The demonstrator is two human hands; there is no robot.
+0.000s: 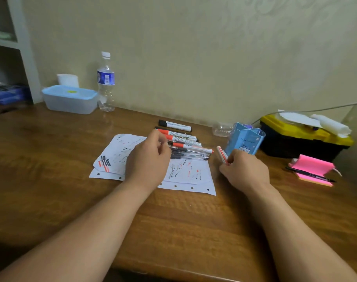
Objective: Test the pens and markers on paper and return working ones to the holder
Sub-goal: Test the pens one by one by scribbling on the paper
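Right hand (244, 169) pinches marker (221, 154); left hand (147, 159) at pens (190, 152).

Dim, warm, even light; soft shadows under the forearms, slight overall blur, wide-angle bending at the bench (51, 180) edges.

Shows a glossy brown wooden tabletop (173, 231) meeting a pale beige wall (193, 47) with faint swirls. Has a white open shelving unit (23, 41) at far left.
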